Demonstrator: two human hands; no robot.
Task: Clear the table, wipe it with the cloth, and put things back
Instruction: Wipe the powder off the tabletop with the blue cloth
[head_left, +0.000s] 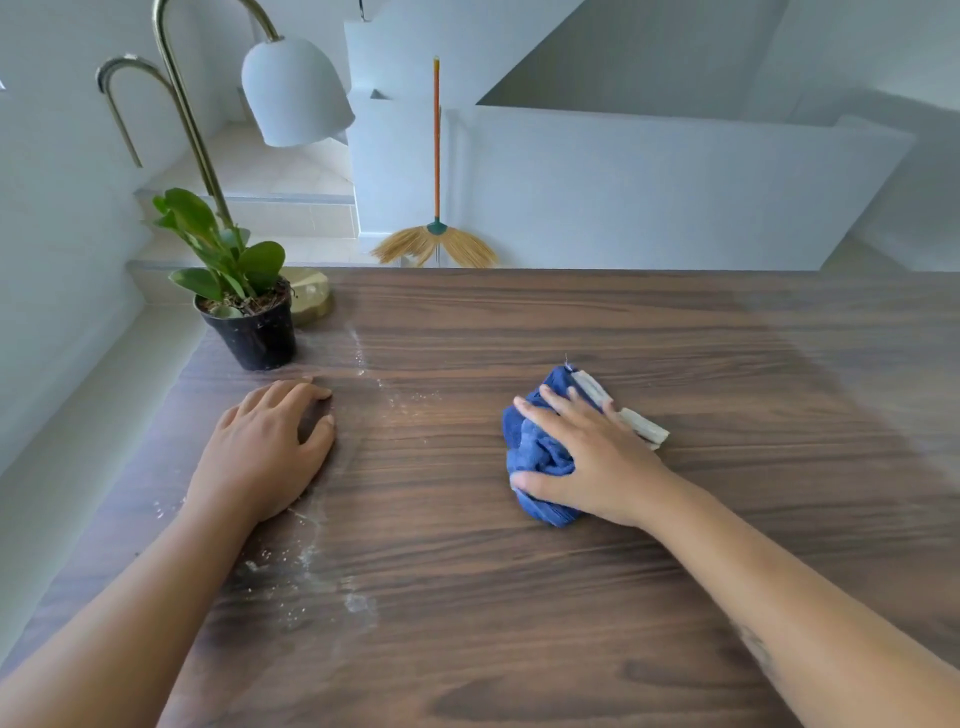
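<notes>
- table (467, 623) left edge runs just outside the little-finger side of the left hand (265, 447); little room that way
- left hand palm down, fingers loosely curled and close together, tips on the wood, holding nothing
- plant pot (254, 338) stands just past the left fingertips, near but apart, blocking that way; gold lamp base (314, 301) behind it, partly hidden
- white dust (311, 556) streaks the wood on the thumb side of the left hand, from past the fingertips back beside the forearm
- bare wood between the two thumbs, open
- right hand (587, 457) flat on top of the cloth (540, 452), fingers straight and spread, pressing down
- cloth blue, bunched, mid-table; long axis near-to-far, from under the thumb to past the fingertips; pale strip pokes out on the little-finger side, pointing right
- beyond the right little finger bare wood runs out of frame; far edge well past the fingertips
- broom (436, 236) leans on the wall behind the far edge, off the table
</notes>
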